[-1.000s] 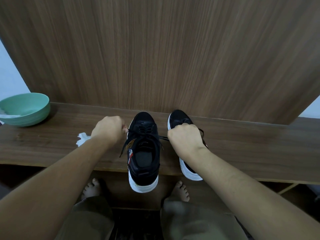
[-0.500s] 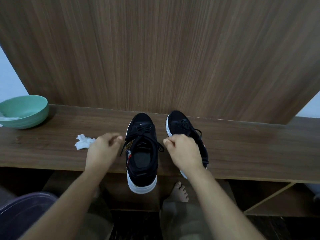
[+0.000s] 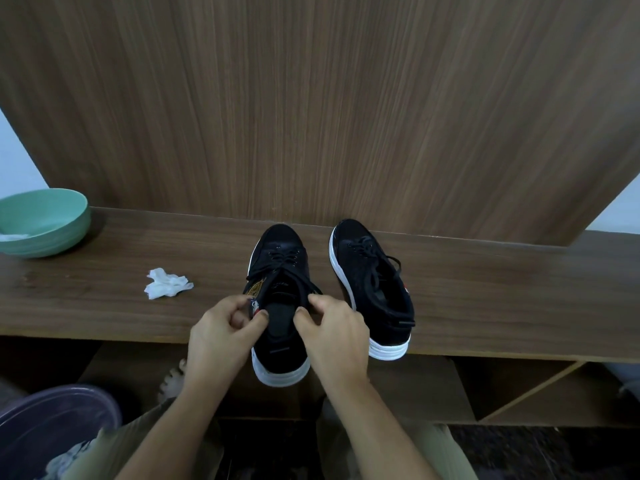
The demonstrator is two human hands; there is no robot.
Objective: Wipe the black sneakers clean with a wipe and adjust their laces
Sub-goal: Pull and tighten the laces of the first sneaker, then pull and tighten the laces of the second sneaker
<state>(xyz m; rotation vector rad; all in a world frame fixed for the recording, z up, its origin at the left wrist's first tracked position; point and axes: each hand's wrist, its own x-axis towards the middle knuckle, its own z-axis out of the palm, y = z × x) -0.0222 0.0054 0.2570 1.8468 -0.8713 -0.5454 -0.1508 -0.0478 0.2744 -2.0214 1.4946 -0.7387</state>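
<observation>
Two black sneakers with white soles stand toes away from me on a wooden shelf [image 3: 104, 306]. The left sneaker [image 3: 281, 258] overhangs the front edge with its heel. My left hand [image 3: 221, 334] pinches its left collar edge and lace end; my right hand [image 3: 332, 334] pinches the right collar edge and lace. Its laces [image 3: 282, 261] run slack toward my fingers. The right sneaker [image 3: 372, 282] sits untouched, its laces loose over the side. A crumpled white wipe [image 3: 167, 284] lies on the shelf left of the shoes.
A green bowl [image 3: 52, 220] holding something white stands at the shelf's far left. A wood panel [image 3: 311, 98] rises right behind the shoes. Below the shelf are my bare foot [image 3: 173, 379], a purple basin [image 3: 52, 424] at lower left and open compartments.
Both hands have drawn back from the lace eyelets toward me and now pinch at the left sneaker's opening. The right sneaker is uncovered. My view has shifted slightly.
</observation>
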